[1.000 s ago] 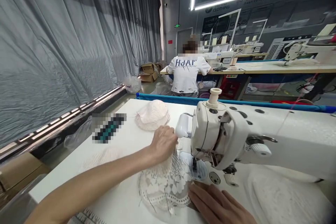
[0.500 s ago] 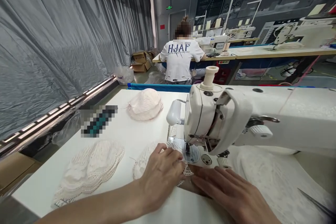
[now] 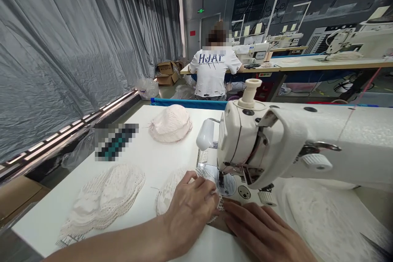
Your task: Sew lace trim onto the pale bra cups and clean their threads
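Observation:
A white lace cup piece [image 3: 167,190] lies on the table just left of the needle. Over its right part rests my left hand [image 3: 192,208], fingers curled and closed on the lace, with the fingertips hidden. My right hand [image 3: 265,229] lies flat with its fingers stretched together, tips touching the lace edge beside my left fingers. Beneath those tips shows a brown flat strip [image 3: 219,223]. The presser foot [image 3: 221,178] of the white sewing machine [image 3: 242,143] stands just beyond the hands, by the lace's far edge.
A stack of lace cups [image 3: 107,196] lies left, and a pale pink cup [image 3: 170,123] at the back. More white lace [image 3: 325,213] and dark pointed blades [image 3: 376,245] lie right. A person in a white shirt [image 3: 211,73] sits ahead at another sewing table.
My right hand has shifted slightly left, closer to my left hand. The left hand keeps its hold on the lace, which has barely moved. The view has shifted a little.

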The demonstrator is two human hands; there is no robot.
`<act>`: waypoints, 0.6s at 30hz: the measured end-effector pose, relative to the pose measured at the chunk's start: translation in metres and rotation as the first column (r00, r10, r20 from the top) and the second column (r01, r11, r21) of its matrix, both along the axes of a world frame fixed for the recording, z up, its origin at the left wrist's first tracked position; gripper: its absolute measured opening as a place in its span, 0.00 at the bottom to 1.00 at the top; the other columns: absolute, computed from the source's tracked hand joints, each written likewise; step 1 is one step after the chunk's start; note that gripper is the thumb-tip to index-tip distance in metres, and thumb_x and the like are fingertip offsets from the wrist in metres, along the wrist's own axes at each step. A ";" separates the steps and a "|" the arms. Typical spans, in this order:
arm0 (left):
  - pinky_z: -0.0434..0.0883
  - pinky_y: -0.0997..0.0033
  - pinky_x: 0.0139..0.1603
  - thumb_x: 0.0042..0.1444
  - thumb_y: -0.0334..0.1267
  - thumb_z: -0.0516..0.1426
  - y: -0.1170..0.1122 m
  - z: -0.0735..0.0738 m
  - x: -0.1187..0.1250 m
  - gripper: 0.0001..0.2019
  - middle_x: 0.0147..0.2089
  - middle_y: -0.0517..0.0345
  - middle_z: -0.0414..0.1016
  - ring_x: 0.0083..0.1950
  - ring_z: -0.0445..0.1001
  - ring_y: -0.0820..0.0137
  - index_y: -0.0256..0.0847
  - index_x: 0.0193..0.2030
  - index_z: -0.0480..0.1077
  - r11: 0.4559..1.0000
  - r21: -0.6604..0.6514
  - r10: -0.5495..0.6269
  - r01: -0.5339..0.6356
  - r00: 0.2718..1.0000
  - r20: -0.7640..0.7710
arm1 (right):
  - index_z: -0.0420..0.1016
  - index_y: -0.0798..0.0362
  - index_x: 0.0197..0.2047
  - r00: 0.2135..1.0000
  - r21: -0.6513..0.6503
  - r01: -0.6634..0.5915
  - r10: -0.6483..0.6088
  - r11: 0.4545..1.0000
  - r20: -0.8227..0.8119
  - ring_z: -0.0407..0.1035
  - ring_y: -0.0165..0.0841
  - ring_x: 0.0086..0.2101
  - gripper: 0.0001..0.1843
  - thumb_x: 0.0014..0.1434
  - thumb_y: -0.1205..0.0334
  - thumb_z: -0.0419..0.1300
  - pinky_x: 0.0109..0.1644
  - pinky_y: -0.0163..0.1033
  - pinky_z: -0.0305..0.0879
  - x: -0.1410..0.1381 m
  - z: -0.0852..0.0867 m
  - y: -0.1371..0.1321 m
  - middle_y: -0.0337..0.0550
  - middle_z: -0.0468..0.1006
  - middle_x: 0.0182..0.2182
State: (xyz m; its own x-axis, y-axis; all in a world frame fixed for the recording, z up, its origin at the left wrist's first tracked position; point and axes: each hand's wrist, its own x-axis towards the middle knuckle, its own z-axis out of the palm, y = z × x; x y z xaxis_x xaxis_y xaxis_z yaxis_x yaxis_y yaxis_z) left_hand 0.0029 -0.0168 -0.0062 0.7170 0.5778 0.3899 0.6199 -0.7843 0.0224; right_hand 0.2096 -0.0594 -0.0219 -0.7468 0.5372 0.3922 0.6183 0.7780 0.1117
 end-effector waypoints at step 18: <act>0.61 0.66 0.45 0.60 0.26 0.51 -0.006 0.014 -0.008 0.05 0.35 0.59 0.71 0.36 0.70 0.74 0.36 0.36 0.67 0.992 0.041 -0.116 0.115 0.993 0.019 | 0.64 0.53 0.58 0.980 0.002 0.143 -0.141 0.990 -0.137 0.74 0.39 0.37 0.22 0.63 0.64 0.43 0.37 0.42 0.68 0.009 -0.008 0.001 0.48 0.79 0.45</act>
State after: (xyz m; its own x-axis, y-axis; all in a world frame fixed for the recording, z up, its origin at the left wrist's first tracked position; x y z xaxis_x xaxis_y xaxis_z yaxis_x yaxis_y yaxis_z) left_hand -0.0050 -0.0230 0.0075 0.7694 0.4751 0.4270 0.5246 -0.8514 0.0021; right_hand 0.2186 -0.0583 -0.0298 -0.6022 0.6287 0.4920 0.7325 0.6802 0.0276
